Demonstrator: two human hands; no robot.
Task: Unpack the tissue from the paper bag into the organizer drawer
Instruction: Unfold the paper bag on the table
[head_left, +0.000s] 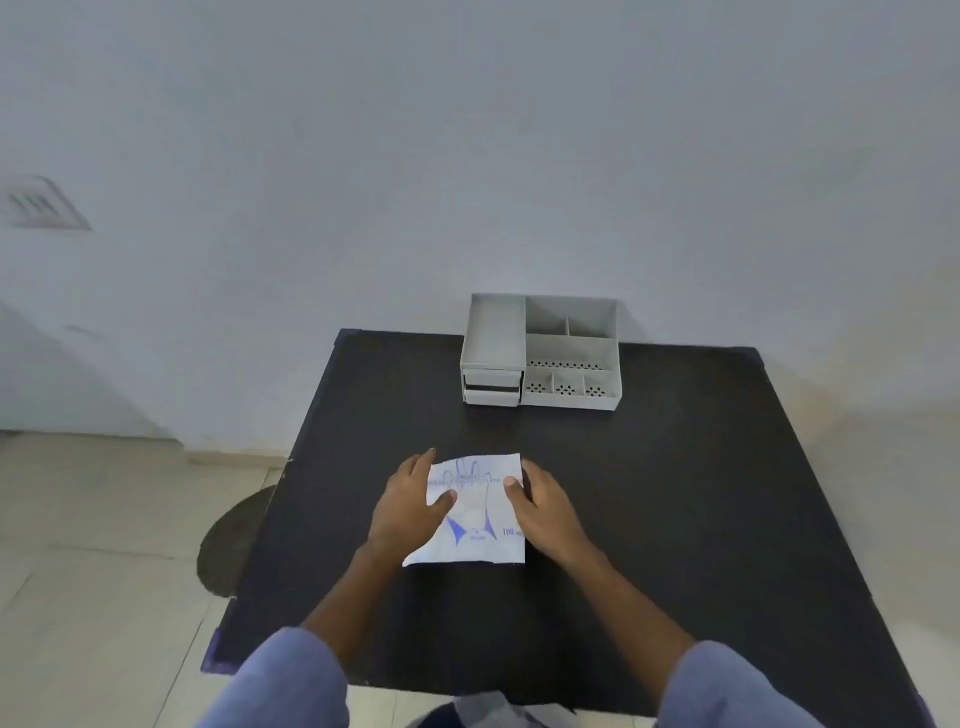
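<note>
A flat white paper bag (475, 514) with blue print lies in the middle of the black table (675, 493). My left hand (410, 499) grips its left edge, thumb on top. My right hand (545, 506) holds the right edge the same way. No tissue shows outside the bag. The grey organizer (540, 353) stands at the table's far edge against the wall. Its two small drawers (491, 387) sit stacked at its lower left, the upper one slightly out.
The organizer has several open compartments on top, all bare. A white wall rises right behind the table. Tiled floor lies to the left, with a dark round stool (234, 540) partly under the table's left side.
</note>
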